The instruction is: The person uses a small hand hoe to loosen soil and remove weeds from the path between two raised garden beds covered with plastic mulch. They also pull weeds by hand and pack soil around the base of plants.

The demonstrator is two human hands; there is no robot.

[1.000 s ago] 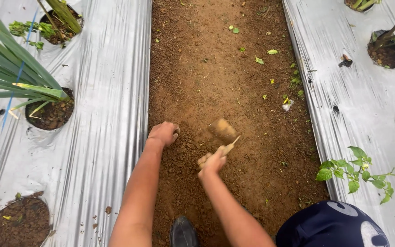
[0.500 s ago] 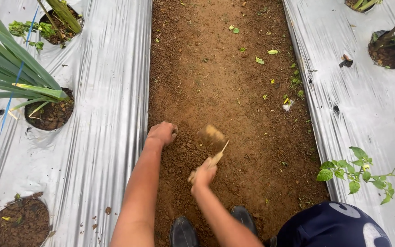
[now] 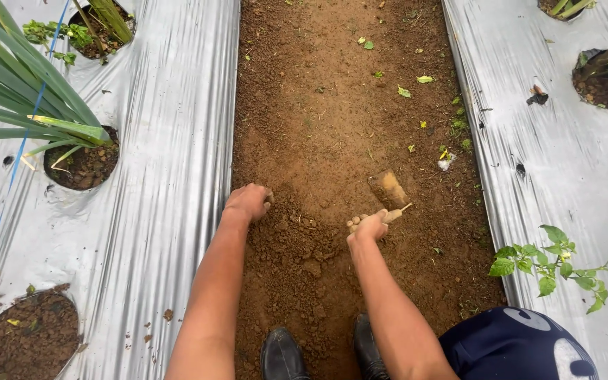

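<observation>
The right hand (image 3: 371, 225) grips a small soil-caked wooden-handled hoe (image 3: 388, 190), its blade just beyond the knuckles. The left hand (image 3: 248, 202) rests fisted on loose brown soil (image 3: 318, 127) nearby.

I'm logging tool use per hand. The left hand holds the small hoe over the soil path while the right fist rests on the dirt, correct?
Not quite: the hands are swapped. The head view shows the right hand holding the small hoe over the soil path, while the left fist rests on the dirt.
</observation>
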